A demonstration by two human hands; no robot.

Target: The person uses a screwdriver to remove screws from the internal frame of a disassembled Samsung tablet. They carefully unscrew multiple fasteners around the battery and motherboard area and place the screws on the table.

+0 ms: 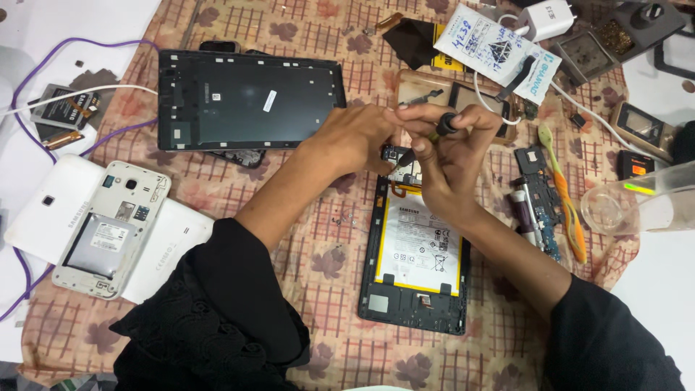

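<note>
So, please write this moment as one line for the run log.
right hand: holds screwdriver | left hand: steadies its tip | tip: at top of opened tablet

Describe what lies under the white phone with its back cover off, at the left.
The white phone with its back cover off rests on a larger white tablet, itself on the patterned cloth. The tablet's middle is covered.

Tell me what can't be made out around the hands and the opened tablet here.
- Head view: screwdriver tip, too small and hidden by the right hand.
- Head view: top of the opened tablet, covered by both hands; left hand fingers are blurred.
- Head view: clear plastic cup, cut off by the right edge.
</note>
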